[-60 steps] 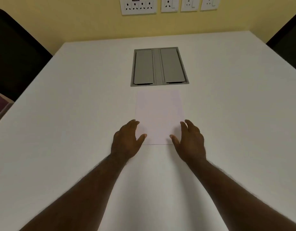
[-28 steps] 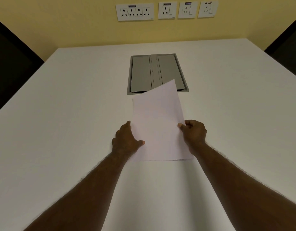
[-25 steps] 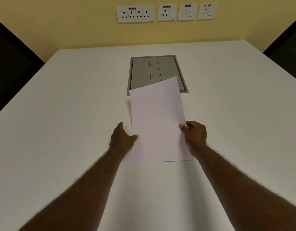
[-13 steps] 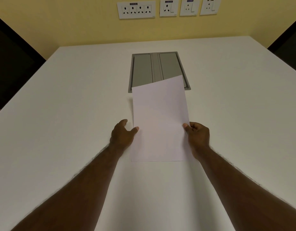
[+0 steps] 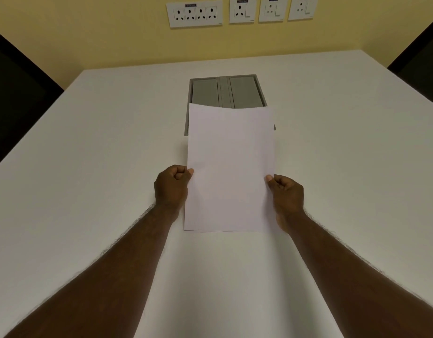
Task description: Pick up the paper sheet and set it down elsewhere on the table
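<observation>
A blank white sheet of paper [image 5: 230,167] is held up above the white table [image 5: 88,167], its long side pointing away from me. My left hand [image 5: 171,189] pinches the sheet's left edge with curled fingers. On the right edge, my right hand [image 5: 285,196] pinches it the same way. The top of the sheet bows slightly and covers the near part of the grey panel behind it.
A grey two-lid cable panel [image 5: 226,92] is set into the table beyond the paper. White wall sockets [image 5: 194,14] line the yellow wall. Dark chair backs stand at the far left [image 5: 18,93] and far right [image 5: 420,57].
The sheet lay flat on the table with both hands beside it. My right hand lifted it by its right edge, then my left hand closed on the left edge, and the sheet is squared up.
</observation>
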The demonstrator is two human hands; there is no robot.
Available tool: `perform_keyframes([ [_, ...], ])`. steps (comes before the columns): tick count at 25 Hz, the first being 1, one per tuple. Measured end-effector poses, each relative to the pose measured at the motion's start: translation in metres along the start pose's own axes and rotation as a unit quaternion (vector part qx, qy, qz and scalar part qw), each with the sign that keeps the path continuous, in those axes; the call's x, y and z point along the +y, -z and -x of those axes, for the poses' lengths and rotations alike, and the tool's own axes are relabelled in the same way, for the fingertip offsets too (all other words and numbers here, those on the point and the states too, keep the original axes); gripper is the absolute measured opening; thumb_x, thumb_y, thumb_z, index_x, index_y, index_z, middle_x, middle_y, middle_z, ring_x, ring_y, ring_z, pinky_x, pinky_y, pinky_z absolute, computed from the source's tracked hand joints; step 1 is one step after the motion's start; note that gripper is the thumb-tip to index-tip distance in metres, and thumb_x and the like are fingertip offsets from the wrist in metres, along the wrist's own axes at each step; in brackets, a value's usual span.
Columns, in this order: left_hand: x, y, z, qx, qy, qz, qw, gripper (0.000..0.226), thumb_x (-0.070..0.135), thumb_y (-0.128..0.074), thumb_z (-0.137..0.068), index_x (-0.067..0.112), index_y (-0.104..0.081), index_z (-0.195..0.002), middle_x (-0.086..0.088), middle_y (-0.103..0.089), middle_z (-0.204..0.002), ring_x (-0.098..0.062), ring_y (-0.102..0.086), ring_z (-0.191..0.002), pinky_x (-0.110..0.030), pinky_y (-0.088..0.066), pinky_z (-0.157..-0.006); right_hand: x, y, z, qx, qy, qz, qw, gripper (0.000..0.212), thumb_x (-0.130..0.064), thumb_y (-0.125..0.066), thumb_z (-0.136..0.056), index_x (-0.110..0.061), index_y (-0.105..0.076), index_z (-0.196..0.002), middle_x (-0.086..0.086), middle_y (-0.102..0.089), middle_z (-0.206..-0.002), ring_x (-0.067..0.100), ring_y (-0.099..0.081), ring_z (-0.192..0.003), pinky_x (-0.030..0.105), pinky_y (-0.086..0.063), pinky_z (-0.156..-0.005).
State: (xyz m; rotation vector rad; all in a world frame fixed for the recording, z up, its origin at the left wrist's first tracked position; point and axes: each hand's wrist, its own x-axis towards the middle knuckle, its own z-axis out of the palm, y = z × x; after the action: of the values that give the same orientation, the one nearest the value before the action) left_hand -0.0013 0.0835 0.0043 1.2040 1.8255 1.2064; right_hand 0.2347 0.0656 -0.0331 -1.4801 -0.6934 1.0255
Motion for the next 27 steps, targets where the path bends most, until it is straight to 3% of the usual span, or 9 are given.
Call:
perform_keyframes([
  [3, 0.018, 0.011, 0.001, 0.019, -0.011, 0.035, 0.999, 0.010, 0.025, -0.068, -0.087, 0.016, -0.067, -0.083, 0.006, -0.059, -0.063, -0.012, -0.052, -0.064, -0.023, -0.044, -0.064, -0.016, 0.004, 0.009, 0.006, 0.030, 0.016, 0.999, 0.014, -0.024, -0.077, -0.080, -0.011, -0.074, -0.084, -0.002, -0.068, -0.070, 0.010, -0.056, -0.061, 0.027, -0.050, -0.067],
  [6, 0.040, 0.031, 0.015, 0.009, -0.025, 0.033, 0.999, 0.012, 0.027, -0.067, -0.087, 0.015, -0.068, -0.085, 0.005, -0.058, -0.063, -0.010, -0.049, -0.061, -0.021, -0.042, -0.061, -0.045, 0.011, 0.024, 0.003, 0.043, 0.028, 0.999, 0.013, -0.024, -0.077, -0.080, -0.012, -0.073, -0.078, -0.006, -0.062, -0.063, 0.009, -0.050, -0.056, 0.028, -0.045, -0.065],
  [10, 0.079, 0.070, 0.056, -0.005, -0.027, 0.052, 0.998, 0.015, 0.026, -0.066, -0.088, 0.011, -0.068, -0.090, 0.002, -0.063, -0.071, -0.011, -0.053, -0.067, -0.022, -0.043, -0.063, -0.097, 0.027, 0.069, -0.014, 0.073, 0.035, 0.997, 0.014, -0.023, -0.074, -0.083, -0.009, -0.074, -0.085, -0.003, -0.066, -0.069, 0.008, -0.053, -0.059, 0.028, -0.044, -0.064],
  [14, 0.105, 0.110, 0.121, -0.029, -0.008, 0.087, 0.996, 0.016, 0.026, -0.065, -0.089, 0.011, -0.068, -0.094, -0.002, -0.067, -0.083, -0.012, -0.056, -0.071, -0.024, -0.045, -0.065, -0.132, 0.060, 0.139, -0.011, 0.084, 0.052, 0.995, 0.014, -0.023, -0.074, -0.083, -0.009, -0.073, -0.085, 0.004, -0.071, -0.079, 0.014, -0.061, -0.072, 0.032, -0.052, -0.071],
  [17, 0.112, 0.129, 0.178, -0.052, 0.004, 0.104, 0.993, 0.015, 0.026, -0.066, -0.088, 0.013, -0.068, -0.094, 0.002, -0.065, -0.078, -0.010, -0.050, -0.060, -0.025, -0.041, -0.059, -0.145, 0.096, 0.196, 0.002, 0.076, 0.065, 0.995, 0.017, -0.023, -0.073, -0.084, -0.005, -0.072, -0.086, 0.011, -0.072, -0.084, 0.018, -0.062, -0.076, 0.037, -0.052, -0.075],
  [22, 0.113, 0.133, 0.274, -0.094, 0.024, 0.131, 0.987, 0.013, 0.027, -0.065, -0.088, 0.016, -0.066, -0.095, 0.005, -0.063, -0.078, -0.010, -0.047, -0.059, -0.024, -0.037, -0.057, -0.151, 0.171, 0.279, 0.040, 0.079, 0.084, 0.993, 0.009, -0.025, -0.072, -0.084, -0.016, -0.070, -0.081, 0.001, -0.069, -0.077, 0.013, -0.059, -0.071, 0.033, -0.050, -0.071],
  [27, 0.122, 0.114, 0.351, -0.161, 0.014, 0.127, 0.979, 0.013, 0.027, -0.066, -0.088, 0.017, -0.066, -0.095, -0.001, -0.063, -0.083, -0.012, -0.046, -0.059, -0.025, -0.037, -0.057, -0.153, 0.252, 0.329, 0.092, 0.070, 0.098, 0.988, 0.010, -0.026, -0.070, -0.085, -0.017, -0.070, -0.082, 0.005, -0.071, -0.083, 0.014, -0.060, -0.074, 0.035, -0.051, -0.075],
])
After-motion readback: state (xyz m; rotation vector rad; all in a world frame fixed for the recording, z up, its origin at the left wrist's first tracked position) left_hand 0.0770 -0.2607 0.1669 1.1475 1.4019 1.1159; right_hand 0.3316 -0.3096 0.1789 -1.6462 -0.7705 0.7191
